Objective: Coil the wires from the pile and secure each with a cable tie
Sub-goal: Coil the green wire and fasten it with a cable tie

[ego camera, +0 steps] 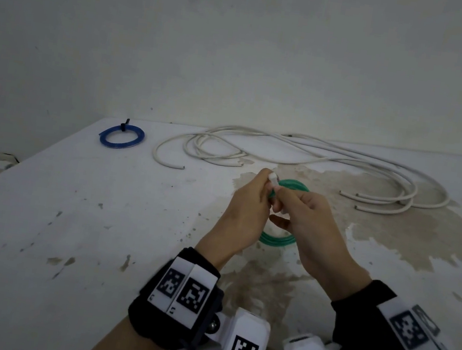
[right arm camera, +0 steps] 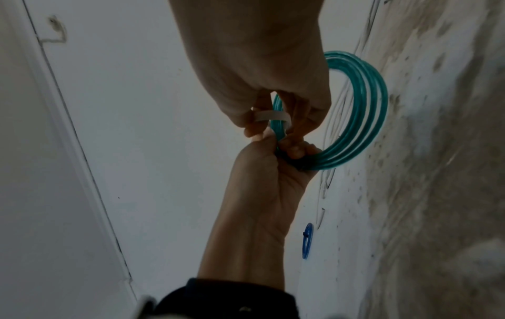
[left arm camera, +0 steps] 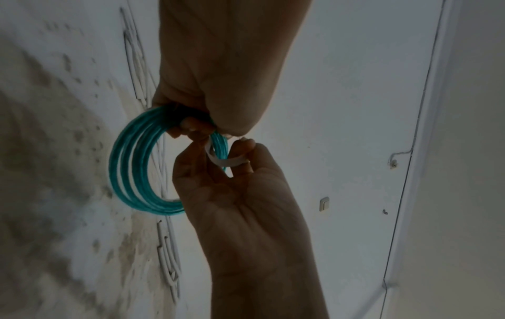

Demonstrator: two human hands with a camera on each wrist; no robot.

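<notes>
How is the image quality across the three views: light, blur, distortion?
Head view: dim, even light, no glare; the table edge bows from the wide lens; the green wire coil is sharp. Left wrist view: the left hand is underexposed against the pale wall, the stained table smeared at the left edge. Right wrist view: the right hand is likewise dark, the white cable tie readable, the right edge blurred.

A teal-green wire coil (ego camera: 277,239) wrapped by a white cable tie (right arm camera: 270,116). A blue wire coil (ego camera: 121,137) with a black tie. Loose white cables (ego camera: 286,150) on a white, brown-stained tabletop (ego camera: 70,211). Black wristbands (ego camera: 177,297) with black-and-white square-patterned markers.
</notes>
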